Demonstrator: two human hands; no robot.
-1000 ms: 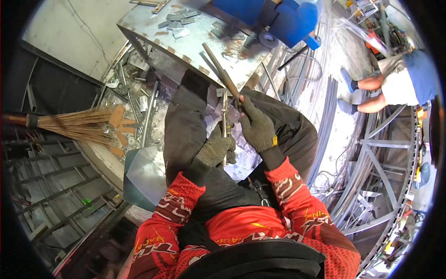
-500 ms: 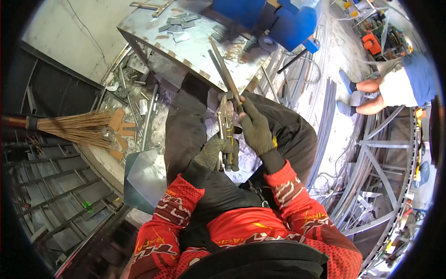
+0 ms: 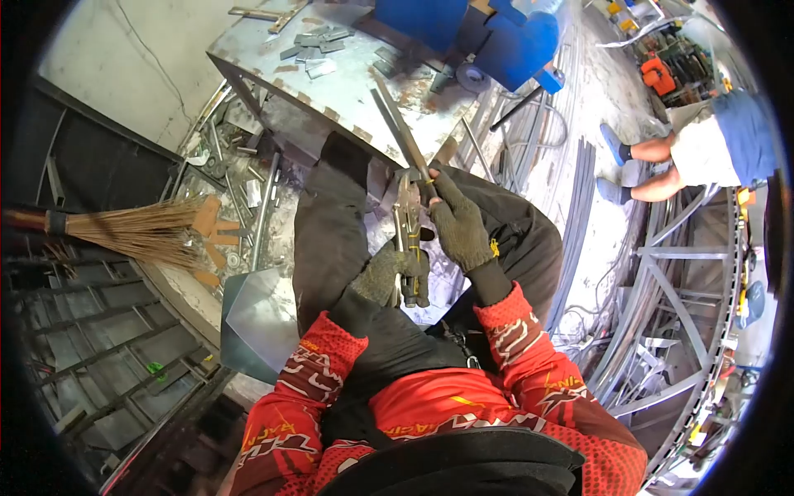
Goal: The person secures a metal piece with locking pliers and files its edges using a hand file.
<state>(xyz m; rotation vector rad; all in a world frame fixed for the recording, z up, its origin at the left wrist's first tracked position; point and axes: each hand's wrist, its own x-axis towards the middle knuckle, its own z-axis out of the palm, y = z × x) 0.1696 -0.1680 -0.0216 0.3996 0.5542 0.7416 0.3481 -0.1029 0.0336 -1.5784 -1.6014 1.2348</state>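
Note:
My left hand, in a dark knit glove, is closed around the handles of locking pliers with yellow on one side. The jaws point away from me, close to the lower part of two long, narrow metal bars. Whether they grip the bars I cannot make out. My right hand, gloved too with bare fingertips showing, is wrapped round the near end of the bars. These slant up and left, their far ends over the edge of the worktable. Both hands are between my knees.
Small cut metal plates and a grinding disc lie on the worktable beside blue machinery. A broom and scrap are at left. Long metal bars cover the floor at right, where another person's legs stand.
My left hand and the pliers have shifted slightly right, and the handles appear nearer together. The bars stay in my right hand, almost unmoved.

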